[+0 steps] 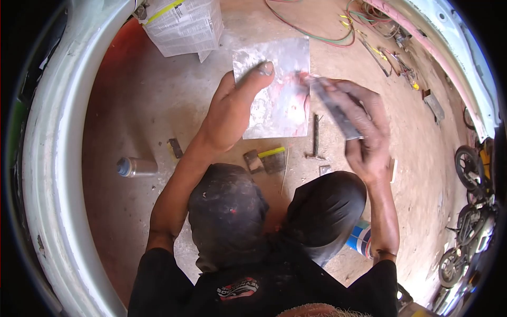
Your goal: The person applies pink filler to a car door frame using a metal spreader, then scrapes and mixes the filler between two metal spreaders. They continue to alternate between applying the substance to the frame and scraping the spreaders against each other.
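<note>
My left hand (232, 111) grips a flat rectangular mixing plate (288, 116) by its left edge, thumb on top and the other fingers mostly hidden behind. Whitish and grey paste covers much of the plate, with pinkish-red streaks toward its right side. In my right hand (369, 124) is a flat dark putty spreader (338, 113), held between thumb and fingers. Its upper end is close to the plate's right edge, where red paste shows; blur hides whether they touch. Both hands are above my bent knees.
On the floor lie a hammer (316, 137), small blocks (253, 161), a spray can (138, 167) and a blue can (360, 238). Newspaper masking (182, 26) hangs at upper left. Hoses (338, 39) and tools (391, 61) lie beyond. A pale car-body frame (50, 158) curves along the left; motorcycles (470, 211) stand right.
</note>
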Demonstrator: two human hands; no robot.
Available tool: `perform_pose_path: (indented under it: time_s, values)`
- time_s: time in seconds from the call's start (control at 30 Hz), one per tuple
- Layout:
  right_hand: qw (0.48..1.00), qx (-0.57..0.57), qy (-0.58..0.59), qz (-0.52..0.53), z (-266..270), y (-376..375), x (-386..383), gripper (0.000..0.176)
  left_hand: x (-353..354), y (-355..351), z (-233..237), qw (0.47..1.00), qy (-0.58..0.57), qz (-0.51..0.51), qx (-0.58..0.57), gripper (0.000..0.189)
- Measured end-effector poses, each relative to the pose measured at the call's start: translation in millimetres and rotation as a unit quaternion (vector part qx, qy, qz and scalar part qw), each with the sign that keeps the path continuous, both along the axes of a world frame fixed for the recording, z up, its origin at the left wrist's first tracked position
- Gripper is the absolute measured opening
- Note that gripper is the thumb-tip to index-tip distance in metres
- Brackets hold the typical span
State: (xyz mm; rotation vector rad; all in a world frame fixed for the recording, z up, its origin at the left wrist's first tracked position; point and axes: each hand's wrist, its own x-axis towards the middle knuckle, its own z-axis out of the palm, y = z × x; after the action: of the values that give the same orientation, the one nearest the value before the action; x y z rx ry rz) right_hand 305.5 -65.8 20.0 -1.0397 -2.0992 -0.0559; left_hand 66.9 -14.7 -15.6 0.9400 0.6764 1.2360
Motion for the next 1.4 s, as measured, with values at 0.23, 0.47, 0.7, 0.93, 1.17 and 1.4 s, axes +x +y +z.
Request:
perform_pose_path:
  time_s: [0.23,0.47,0.7,0.93,1.17,1.4]
  values:
    - [0.978,-0.170,-0.087,0.080,-1,-12,3,0.061,-15,2,7,0.977,-0.075,0.190,0.066,0.046]
    - [0.991,0.035,0.054,-0.121,1,-12,52,0.065,-12,14,-5,0.978,0.028,0.206,0.011,0.050]
    - [0.902,0.277,-0.161,-0.288,40,16,104,0.075,-5,13,-3,0.987,0.023,0.161,-0.008,0.047]
    - [0.888,0.323,-0.168,-0.281,46,47,102,0.081,-1,11,-3,0.987,0.046,0.157,0.003,0.049]
    - [0.879,0.327,-0.192,-0.291,45,53,102,0.080,4,12,-3,0.986,0.055,0.157,0.009,0.052]
    - [0.886,0.324,-0.187,-0.272,56,47,103,0.081,3,14,-8,0.987,0.051,0.152,0.010,0.054]
